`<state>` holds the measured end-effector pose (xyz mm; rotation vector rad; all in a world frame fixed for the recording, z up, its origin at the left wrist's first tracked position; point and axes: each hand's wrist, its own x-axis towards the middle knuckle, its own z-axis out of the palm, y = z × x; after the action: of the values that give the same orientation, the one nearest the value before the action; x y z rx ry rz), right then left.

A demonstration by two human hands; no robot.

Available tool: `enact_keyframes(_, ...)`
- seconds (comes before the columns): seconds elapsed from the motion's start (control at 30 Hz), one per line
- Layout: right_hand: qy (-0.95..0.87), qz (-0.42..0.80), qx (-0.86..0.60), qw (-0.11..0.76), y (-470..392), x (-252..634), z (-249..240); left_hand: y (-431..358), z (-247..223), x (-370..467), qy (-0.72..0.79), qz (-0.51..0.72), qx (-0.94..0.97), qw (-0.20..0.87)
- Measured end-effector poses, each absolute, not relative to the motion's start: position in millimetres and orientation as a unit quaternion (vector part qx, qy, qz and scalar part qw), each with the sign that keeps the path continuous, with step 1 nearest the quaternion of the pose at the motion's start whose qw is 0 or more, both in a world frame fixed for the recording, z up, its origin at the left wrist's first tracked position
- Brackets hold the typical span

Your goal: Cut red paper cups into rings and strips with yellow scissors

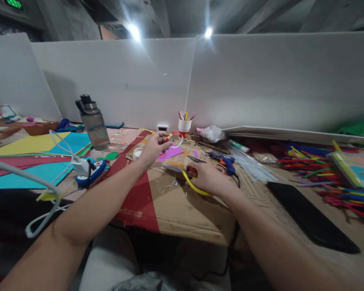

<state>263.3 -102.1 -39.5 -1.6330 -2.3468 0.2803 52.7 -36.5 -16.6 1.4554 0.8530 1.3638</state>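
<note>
My left hand [153, 150] reaches over the cardboard, its thumb and fingertips drawn together next to a curved white strip [181, 142]. What those fingertips hold, if anything, is too small to make out. Below them lies a purple paper piece [171, 152]. My right hand [208, 178] is closed around a tool with a curved yellow handle [195, 188] and dark red parts; the palm and fingers hide its kind. Dark pointed blades [196, 159] show just beyond the right knuckles. Orange paper scraps lie between the hands.
A blue glue gun [226, 161] and clear glue sticks [255, 163] lie right of my right hand. Farther right are a black phone-like slab [311, 216] and colourful pipe cleaners [306, 163]. A paper cup stack [185, 126] stands behind; a water bottle [95, 127] and power strip [91, 173] stand left.
</note>
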Motion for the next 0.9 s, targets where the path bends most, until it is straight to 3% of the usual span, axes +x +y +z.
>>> enact_keyframes(0.17, -0.838, 0.112, -0.51, 0.158, -101, 267, -37, -33, -19, 52, 0.327, 0.534, 0.602, 0.495)
enact_keyframes(0.33, -0.776, 0.074, -0.495, 0.385, -96, 268, -31, -40, -23, 59, 0.335, 0.491, 0.573, 0.564)
enact_keyframes(0.4, -0.773, 0.069, -0.468, 0.422, -95, 265, -34, -45, -26, 63, 0.338, 0.449, 0.589, 0.581)
enact_keyframes(0.73, -0.806, 0.118, -0.405, 0.415, -90, 254, -53, -62, -33, 78, 0.332, 0.388, 0.637, 0.578)
enact_keyframes(0.9, -0.774, 0.128, -0.475, 0.399, -81, 257, -47, -40, -10, 51, 0.426, 0.5, 0.619, 0.431)
